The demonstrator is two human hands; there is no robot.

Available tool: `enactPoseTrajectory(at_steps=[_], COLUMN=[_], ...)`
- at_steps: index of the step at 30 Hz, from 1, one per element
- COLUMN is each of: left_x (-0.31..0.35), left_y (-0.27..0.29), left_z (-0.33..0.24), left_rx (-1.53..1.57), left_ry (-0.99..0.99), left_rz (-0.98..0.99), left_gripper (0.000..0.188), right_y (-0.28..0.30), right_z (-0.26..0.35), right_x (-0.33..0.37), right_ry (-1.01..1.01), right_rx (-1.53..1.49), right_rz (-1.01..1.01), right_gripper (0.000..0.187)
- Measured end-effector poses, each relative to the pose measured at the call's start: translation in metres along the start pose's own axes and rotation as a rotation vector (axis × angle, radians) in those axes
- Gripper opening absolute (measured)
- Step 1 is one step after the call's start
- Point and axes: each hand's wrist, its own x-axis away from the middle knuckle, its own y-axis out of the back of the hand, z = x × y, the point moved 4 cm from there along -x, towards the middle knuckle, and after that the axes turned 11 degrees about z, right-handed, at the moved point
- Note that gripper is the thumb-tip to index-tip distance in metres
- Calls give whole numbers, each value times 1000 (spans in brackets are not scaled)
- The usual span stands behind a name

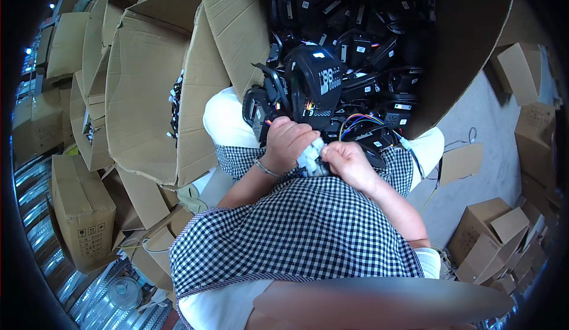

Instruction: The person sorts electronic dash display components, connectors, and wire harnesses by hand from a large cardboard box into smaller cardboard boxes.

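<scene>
Close to my lap, my left hand [287, 144] is closed round a bunch of white plastic connectors [310, 156]. My right hand [349, 163] pinches at the right side of that bunch; what exactly lies between its fingertips is hidden. Just beyond my hands a black plastic housing [314, 78] with printed markings stands tilted, coloured wires showing at its lower part. Beside it, to the left, is another black unit [258, 113]. A loop of coloured wires [361, 118] runs to the right, ending near a pale connector [405, 143] by my right knee.
A large open cardboard box [234, 27] in front holds a heap of similar black units [355, 48]. Another open carton [148, 93] stands at left, with small black-and-white parts [175, 104] inside. A closed carton [83, 211] and metal rollers [47, 259] lie lower left; opened boxes [489, 235] sit at right.
</scene>
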Motion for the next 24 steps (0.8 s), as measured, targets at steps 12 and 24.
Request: enactPoseTrajectory(at_steps=[12,24], left_x=[-14,102], left_y=[34,274], left_z=[44,156], left_rx=[486,496], left_ry=[442,307], left_rz=[-328,-1475], left_gripper=[14,22], right_y=[56,115], right_z=[71,40], right_x=[20,-70], right_ry=[141,130], right_rx=[294,1658], right_rz=[-401,-214], right_gripper=[22,14])
